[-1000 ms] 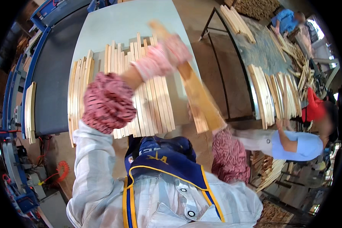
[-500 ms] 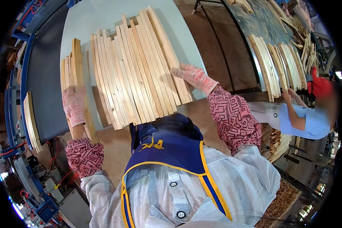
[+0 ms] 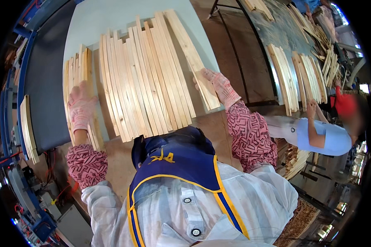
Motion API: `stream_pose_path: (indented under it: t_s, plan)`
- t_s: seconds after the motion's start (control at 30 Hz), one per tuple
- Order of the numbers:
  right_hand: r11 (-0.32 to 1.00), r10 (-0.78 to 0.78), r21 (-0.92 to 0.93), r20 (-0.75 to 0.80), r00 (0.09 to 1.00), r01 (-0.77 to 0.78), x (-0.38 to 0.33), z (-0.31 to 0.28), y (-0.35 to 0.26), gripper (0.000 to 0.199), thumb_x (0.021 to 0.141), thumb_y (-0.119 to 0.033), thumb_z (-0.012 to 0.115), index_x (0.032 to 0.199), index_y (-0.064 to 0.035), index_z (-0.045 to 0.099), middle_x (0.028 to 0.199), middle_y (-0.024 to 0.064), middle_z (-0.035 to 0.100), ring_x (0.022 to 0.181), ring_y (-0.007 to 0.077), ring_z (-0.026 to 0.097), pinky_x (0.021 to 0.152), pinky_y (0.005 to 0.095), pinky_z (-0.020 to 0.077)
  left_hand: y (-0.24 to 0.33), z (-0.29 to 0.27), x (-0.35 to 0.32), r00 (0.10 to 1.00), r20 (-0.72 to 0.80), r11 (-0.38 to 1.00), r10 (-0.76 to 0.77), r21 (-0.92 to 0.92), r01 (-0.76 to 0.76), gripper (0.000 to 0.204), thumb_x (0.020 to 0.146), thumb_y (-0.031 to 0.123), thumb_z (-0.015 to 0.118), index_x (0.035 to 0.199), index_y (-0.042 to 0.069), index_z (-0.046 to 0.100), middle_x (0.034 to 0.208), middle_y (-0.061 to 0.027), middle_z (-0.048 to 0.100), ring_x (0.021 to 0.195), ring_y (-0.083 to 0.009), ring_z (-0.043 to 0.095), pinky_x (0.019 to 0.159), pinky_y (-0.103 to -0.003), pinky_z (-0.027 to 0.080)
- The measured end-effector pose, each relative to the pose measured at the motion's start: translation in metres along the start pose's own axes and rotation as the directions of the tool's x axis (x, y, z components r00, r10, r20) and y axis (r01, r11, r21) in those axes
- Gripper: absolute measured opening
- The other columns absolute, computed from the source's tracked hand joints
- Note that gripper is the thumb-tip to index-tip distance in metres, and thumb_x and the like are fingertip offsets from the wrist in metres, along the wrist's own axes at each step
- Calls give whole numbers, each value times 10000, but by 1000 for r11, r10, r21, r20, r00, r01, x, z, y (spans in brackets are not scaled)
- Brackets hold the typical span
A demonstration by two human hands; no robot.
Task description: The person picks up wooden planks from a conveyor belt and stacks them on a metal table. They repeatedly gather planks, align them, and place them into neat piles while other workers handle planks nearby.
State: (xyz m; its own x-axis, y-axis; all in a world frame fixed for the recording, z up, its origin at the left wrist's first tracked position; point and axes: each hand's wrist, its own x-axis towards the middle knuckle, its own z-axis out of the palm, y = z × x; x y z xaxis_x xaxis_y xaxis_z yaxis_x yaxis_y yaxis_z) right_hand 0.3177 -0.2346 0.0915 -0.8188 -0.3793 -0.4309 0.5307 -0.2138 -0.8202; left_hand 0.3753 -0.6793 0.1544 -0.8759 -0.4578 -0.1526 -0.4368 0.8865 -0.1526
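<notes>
Right grip (image 3: 223, 87) on flat timber (image 3: 189, 49)

hands (image 3: 81, 108) in pinkish-white knit gloves (image 3: 223, 87) | pink sleeve covers (image 3: 252, 136), dark maze-y squiggles all over | pale shirt (image 3: 257, 195), wide faded stripes, chunky dark-rimmed buttons (image 3: 187, 200) | navy apron (image 3: 189, 168), yellow edging (image 3: 217, 177), some yellow marking (image 3: 163, 158) too

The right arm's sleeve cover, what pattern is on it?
The sleeve cover is pink with dark maze-like lines; it shows best in the head view.
</notes>
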Motion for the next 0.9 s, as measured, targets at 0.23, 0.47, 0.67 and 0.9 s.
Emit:
stream_pose_path:
  t_s: [0.23,0.47,0.67,0.9]
  plan:
    - [983,-102,-167,-189,977,71,-25,28,-27,324,960,-285,568,1082,13,611,919,83,658,742,141,630,659,273,512,-18,-3,11,988,-129,965,81,-239,-110,726,845,407,645,1477,259,322,1530,-107,292,1407,-303,280,1136,-401,295]
    - [982,-67,-161,213,975,103,-42,55,-60,412,889,-298,656,1168,3,620,891,75,677,728,121,640,619,234,510,75,-95,-27,451,-726,804,519,236,-546,753,790,343,720,1454,267,374,1460,-62,392,1375,-274,328,1128,-396,317]
    - [963,-94,-198,380,920,180,-60,94,-86,441,906,-227,629,1246,47,564,957,102,685,785,135,665,656,237,538,58,-114,-16,314,-916,855,249,56,-516,736,793,260,748,1440,240,399,1432,-60,434,1343,-275,363,1100,-408,354]
    - [701,-443,-450,333,833,553,-5,153,-29,577,916,-423,620,1248,43,553,961,129,684,807,162,673,717,264,542,104,-79,-59,932,-219,-214,289,-964,-160,438,901,257,667,1268,38,571,1144,-88,656,990,-160,625,894,-260,487]
